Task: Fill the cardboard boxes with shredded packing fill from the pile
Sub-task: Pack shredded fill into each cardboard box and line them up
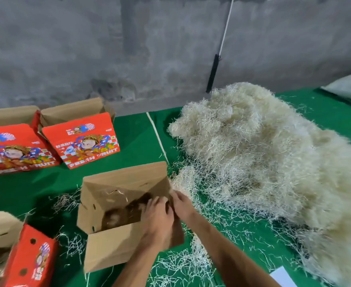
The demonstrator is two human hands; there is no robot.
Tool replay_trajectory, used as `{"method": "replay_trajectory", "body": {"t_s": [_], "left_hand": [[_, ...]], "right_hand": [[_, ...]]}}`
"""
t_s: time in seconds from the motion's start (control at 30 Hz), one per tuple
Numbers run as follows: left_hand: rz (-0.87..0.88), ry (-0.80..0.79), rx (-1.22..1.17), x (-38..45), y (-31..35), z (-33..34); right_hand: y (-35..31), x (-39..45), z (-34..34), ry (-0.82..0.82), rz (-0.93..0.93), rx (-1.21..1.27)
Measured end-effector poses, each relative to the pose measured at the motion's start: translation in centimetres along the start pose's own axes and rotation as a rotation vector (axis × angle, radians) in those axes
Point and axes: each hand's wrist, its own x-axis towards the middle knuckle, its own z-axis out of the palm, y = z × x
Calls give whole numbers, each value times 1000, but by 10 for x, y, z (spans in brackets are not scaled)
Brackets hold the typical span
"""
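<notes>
An open cardboard box (112, 245) stands on the green table in front of me, flaps up, with shredded fill (120, 214) lying dark inside it. My left hand (158, 216) and my right hand (182, 204) are side by side at the box's right inner corner, fingers curled down into the fill. A large pale pile of shredded packing fill (253, 154) covers the right half of the table, just right of the box.
Two red printed fruit boxes (83, 139) (15, 150) stand open at the back left. Another red box (25, 262) holding fill sits at the near left. Loose shreds litter the green cloth (141, 141). A grey wall rises behind; a white sheet (282, 277) lies near right.
</notes>
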Motion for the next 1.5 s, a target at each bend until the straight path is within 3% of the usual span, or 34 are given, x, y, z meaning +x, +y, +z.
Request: {"method": "replay_trajectory", "body": {"t_s": [0.1, 0.2, 0.33, 0.47, 0.57, 0.67, 0.77, 0.87, 1.03, 1.17, 1.23, 1.33, 1.43, 1.5], "left_hand": [[227, 164, -147, 15, 43, 12], [381, 117, -257, 35, 97, 27], [379, -51, -349, 57, 170, 45], [438, -177, -392, 86, 253, 42], [443, -258, -495, 109, 309, 39], [404, -301, -584, 125, 339, 49], [367, -337, -589, 131, 337, 71], [235, -450, -650, 127, 313, 98], [-17, -445, -769, 132, 279, 106], [-370, -477, -1301, 144, 281, 69], [-563, -469, -1549, 147, 271, 43], [-744, -344, -1612, 142, 234, 6], [-802, -275, -1728, 131, 178, -33], [-827, -243, -1714, 124, 141, -67]], "right_hand": [[6, -13, -53, 45, -73, 87], [8, -17, -125, 235, -172, 5], [13, -19, -222, 445, -199, -36], [13, -4, -316, 692, -345, -354], [3, 25, -375, 873, -324, -610], [-8, 61, -417, 931, -218, -683], [-7, 96, -440, 824, -115, -673], [5, 118, -436, 615, -159, -729], [6, 119, -384, 624, -305, -609], [-37, 94, -329, 587, -610, -515], [-64, 74, -295, 535, -674, -459], [-94, 40, -244, 482, -750, -422], [-105, 13, -199, 361, -855, -485], [-107, -5, -177, 290, -868, -329]]}}
